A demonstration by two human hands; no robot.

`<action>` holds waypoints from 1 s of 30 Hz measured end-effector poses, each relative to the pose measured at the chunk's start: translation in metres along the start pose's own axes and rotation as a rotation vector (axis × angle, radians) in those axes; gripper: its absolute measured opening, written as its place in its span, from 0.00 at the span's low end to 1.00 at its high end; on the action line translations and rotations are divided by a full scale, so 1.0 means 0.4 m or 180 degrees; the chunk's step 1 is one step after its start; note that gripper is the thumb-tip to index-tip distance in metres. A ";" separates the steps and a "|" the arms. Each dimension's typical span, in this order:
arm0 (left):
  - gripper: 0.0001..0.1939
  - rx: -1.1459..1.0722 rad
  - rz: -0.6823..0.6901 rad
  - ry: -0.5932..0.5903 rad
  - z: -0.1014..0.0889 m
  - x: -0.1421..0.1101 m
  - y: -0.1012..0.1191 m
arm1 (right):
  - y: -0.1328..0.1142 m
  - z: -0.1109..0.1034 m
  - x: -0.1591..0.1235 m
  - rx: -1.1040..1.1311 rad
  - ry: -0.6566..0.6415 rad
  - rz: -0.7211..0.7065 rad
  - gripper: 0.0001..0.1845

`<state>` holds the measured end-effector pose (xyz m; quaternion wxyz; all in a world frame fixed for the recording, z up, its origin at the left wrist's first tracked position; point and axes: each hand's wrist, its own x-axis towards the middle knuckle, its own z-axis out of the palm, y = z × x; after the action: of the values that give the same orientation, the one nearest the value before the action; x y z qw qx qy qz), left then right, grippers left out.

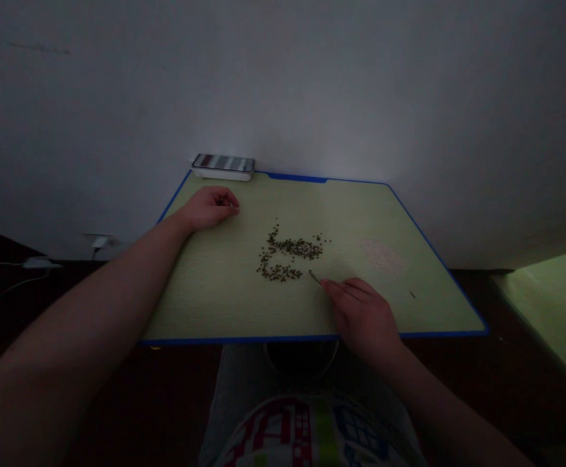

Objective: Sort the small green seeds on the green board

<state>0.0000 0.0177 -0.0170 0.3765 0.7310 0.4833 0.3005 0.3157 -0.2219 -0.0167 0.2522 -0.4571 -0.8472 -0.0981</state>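
My right hand is near the front edge of a pale yellow-green board. Its fingers pinch a thin dark stick, whose tip points left towards a scatter of small dark brown, seed-like grains. Mixed with paler bits, more of these grains form a band just behind. On the board's left side rests my left hand, its fingers curled and the thumb close to them. Whether anything is inside that hand is hidden. To the right lies a thin patch of pale pinkish grains.
A phone lies on a white box at the back left corner, by the wall. A small dark sliver is on the board's right. Below the front edge is a dark round container. A plug is at left.
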 end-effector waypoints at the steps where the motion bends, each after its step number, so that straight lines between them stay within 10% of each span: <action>1: 0.10 0.0005 -0.0006 0.0016 0.000 0.000 0.000 | 0.004 0.000 0.000 0.0006 -0.0013 0.0021 0.23; 30: 0.11 -0.0010 0.0014 0.0041 0.000 -0.004 0.008 | 0.015 0.025 0.027 0.0221 -0.0085 -0.0024 0.21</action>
<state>0.0011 0.0156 -0.0142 0.3739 0.7295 0.4836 0.3069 0.3123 -0.2068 -0.0198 0.2562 -0.4462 -0.8551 -0.0635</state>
